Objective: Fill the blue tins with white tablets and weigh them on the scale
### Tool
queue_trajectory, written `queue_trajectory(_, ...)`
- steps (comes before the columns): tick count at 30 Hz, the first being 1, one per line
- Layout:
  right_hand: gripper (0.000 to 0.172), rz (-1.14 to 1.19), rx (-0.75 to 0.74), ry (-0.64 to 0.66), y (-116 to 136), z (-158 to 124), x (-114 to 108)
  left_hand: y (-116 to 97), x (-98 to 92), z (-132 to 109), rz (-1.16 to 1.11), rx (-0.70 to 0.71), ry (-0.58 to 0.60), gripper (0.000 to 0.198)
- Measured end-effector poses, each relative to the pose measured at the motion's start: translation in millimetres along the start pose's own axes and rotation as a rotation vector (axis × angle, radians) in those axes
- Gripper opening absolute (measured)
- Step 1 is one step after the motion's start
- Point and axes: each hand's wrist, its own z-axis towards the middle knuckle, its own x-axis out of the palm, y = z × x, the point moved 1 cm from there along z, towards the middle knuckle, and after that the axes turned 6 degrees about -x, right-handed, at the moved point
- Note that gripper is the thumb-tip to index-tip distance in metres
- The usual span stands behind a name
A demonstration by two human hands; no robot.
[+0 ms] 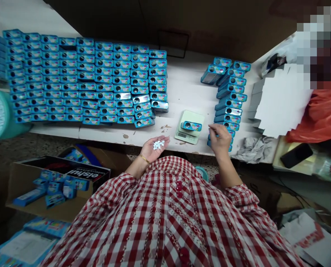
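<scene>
Small white pellets [158, 144] lie heaped in the cupped palm of my left hand [149, 149], turned upward at the table's front edge. My right hand [220, 138] hovers just right of a pale green scale [196, 115], thumb and fingertips brought together; anything between them is too small to make out. One blue tin [192, 126] with a dark round opening stands on the scale, apart from both hands. Beyond my right hand runs a column of similar blue tins [232, 97], its near end partly hidden by the hand.
Many rows of blue tins [87, 78] cover the left of the white table [189, 89]. A teal bucket [8, 111] of white pellets stands far left. Below are open cartons [56, 189] with blue packs. At right lie crumpled paper [253, 148], a phone [297, 155] and a red plastic bag [321, 118].
</scene>
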Motion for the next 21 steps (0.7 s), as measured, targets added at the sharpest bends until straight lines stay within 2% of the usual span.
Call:
queue_trajectory(2,0.017,0.007,0.049,-0.016,-12,-4,-6,-7,-9.2,-4,-0.042,0.041,-0.063,0.025)
queue_trajectory(5,0.024,0.029,0.075,0.045,-21,-7,-5,-14,-17.2,-8,-0.094,0.08,-0.125,0.026)
queue_trajectory(9,0.046,0.016,0.013,0.169,-16,-5,9,-15,-17.6,-9,-0.119,0.093,-0.142,0.028)
queue_trajectory(12,0.053,-0.01,-0.044,0.253,-9,2,20,-15,-17.6,-10,-0.128,0.098,-0.13,0.029)
queue_trajectory(17,0.056,-0.054,-0.078,0.319,-2,13,28,-21,-24.6,-13,-0.128,0.104,-0.127,0.027)
queue_trajectory(21,0.049,-0.1,-0.122,0.322,13,15,26,-24,-24.4,-14,-0.109,0.088,-0.098,0.027)
